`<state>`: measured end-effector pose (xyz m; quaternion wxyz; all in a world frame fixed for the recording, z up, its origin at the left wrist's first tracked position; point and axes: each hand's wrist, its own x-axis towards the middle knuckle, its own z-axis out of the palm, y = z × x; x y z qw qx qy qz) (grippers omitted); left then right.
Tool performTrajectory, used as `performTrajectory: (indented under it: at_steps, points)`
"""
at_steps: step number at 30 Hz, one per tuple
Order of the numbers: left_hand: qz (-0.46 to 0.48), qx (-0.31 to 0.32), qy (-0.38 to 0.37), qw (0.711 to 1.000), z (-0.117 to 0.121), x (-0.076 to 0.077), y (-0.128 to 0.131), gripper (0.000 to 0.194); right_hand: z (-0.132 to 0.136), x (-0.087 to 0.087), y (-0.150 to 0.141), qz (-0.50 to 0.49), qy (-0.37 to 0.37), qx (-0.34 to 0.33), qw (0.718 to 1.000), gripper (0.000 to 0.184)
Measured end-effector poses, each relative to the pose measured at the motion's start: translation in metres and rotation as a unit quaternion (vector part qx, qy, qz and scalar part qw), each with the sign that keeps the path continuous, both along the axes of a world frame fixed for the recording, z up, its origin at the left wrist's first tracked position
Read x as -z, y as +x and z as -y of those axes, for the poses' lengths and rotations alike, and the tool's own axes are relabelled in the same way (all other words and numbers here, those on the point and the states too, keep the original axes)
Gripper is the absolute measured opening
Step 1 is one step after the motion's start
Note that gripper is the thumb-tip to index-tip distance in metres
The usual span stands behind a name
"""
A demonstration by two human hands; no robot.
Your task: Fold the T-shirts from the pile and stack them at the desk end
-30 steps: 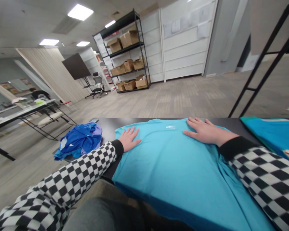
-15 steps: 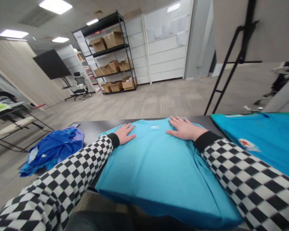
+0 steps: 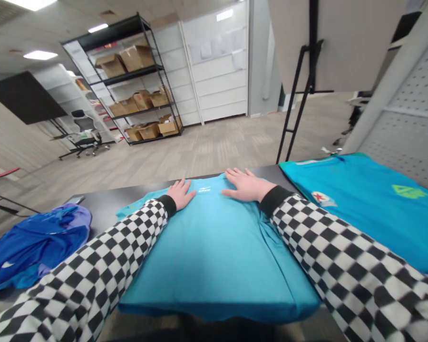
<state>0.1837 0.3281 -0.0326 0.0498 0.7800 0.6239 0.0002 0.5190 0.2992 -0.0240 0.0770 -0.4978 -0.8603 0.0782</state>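
A light blue T-shirt [image 3: 207,247] lies spread over the dark table [image 3: 100,204], its lower end hanging over the near edge. A small white logo sits near its far end. On the shirt's far left part rests my left hand [image 3: 180,194], palm down with fingers stretched. My right hand [image 3: 246,184] lies flat on the far right part, fingers spread, to the right of the logo. Some creases run along the shirt's right side below my right forearm. Neither hand grips the cloth.
At the right lies another blue shirt [image 3: 364,204] with a green edge and a red star patch. A crumpled heap of dark blue clothing [image 3: 46,237] is on the left. Beyond the table stand a board on a black stand [image 3: 299,104] and a shelf with cardboard boxes [image 3: 135,76].
My view has turned to the right, so the scene shifts left. My left hand is now nearer the logo and my right hand. Both hands stay flat on the shirt.
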Motion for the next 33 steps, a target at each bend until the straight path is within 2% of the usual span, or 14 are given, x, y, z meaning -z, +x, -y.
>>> performTrajectory:
  at_steps: [3,6,8,10,13,16,19,21,24,26,27,29,31,33]
  points:
    - [-0.006,0.005,0.006,1.0,0.003,0.017,-0.008,0.088,0.008,-0.021,0.022,-0.026,0.074,0.04,0.996,0.081]
    - [-0.015,0.012,0.004,1.0,-0.003,0.02,-0.028,0.088,0.019,-0.039,0.055,-0.03,0.104,0.116,0.987,0.055]
    - [-0.025,0.008,0.005,1.0,-0.01,0.018,-0.041,0.087,0.027,-0.045,0.077,-0.014,0.059,0.147,0.987,0.043]
    - [-0.034,0.002,0.01,0.999,-0.016,0.016,-0.049,0.086,0.033,-0.046,0.092,0.007,-0.014,0.151,0.988,0.036]
    - [-0.046,-0.014,0.007,0.999,-0.023,0.014,-0.057,0.086,0.038,-0.045,0.098,0.039,-0.094,0.143,0.985,0.028]
    - [-0.049,-0.024,-0.001,0.999,-0.026,0.015,-0.063,0.088,0.041,-0.046,0.092,0.064,-0.115,0.143,0.981,0.021]
    - [-0.05,-0.033,-0.001,0.998,-0.029,0.016,-0.069,0.089,0.043,-0.048,0.087,0.059,-0.108,0.155,0.98,0.02]
    - [-0.062,-0.044,0.004,0.997,-0.032,0.011,-0.066,0.087,0.044,-0.048,0.087,0.049,-0.095,0.176,0.979,0.019]
    - [-0.073,-0.07,0.018,0.995,-0.034,-0.007,-0.042,0.084,0.044,-0.046,0.088,0.042,-0.066,0.207,0.975,0.024]
    - [-0.032,-0.05,0.026,0.998,-0.03,-0.021,-0.009,0.083,0.044,-0.045,0.084,0.027,-0.032,0.216,0.976,0.027]
    - [0.002,-0.016,0.028,0.999,-0.025,-0.026,0.012,0.082,0.044,-0.044,0.08,0.017,-0.013,0.215,0.976,0.029]
    - [0.069,0.104,0.019,0.992,-0.013,-0.03,0.058,0.079,0.045,-0.042,0.07,0.005,0.007,0.202,0.979,0.03]
    - [0.095,0.206,0.002,0.974,0.001,-0.025,0.104,0.076,0.046,-0.04,0.06,0.018,-0.016,0.179,0.984,0.029]
    - [0.08,0.248,-0.02,0.965,0.013,-0.014,0.142,0.078,0.046,-0.038,0.053,0.041,-0.053,0.167,0.984,0.029]
